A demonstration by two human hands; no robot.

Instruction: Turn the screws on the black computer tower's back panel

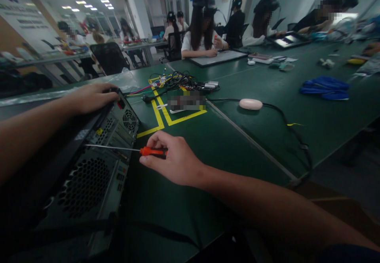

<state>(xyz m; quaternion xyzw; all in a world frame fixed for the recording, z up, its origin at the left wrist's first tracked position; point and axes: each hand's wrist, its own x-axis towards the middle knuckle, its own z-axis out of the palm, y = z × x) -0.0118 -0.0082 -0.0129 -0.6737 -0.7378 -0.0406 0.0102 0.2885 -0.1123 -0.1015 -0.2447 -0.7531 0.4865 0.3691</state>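
Two hands, left of centre: the left hand [92, 97] lies spread atop a computer case [97, 180] on the bench [237, 148], the right hand [173, 162]'s grip pinches a screwdriver [124, 149], tip at the case's back panel, where it might slip if the case shifts.

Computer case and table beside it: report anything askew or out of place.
The computer case seems to lie on its side under the left hand; the right hand holds a screwdriver. Loose wires sprawl tangled over the yellow tape outline.
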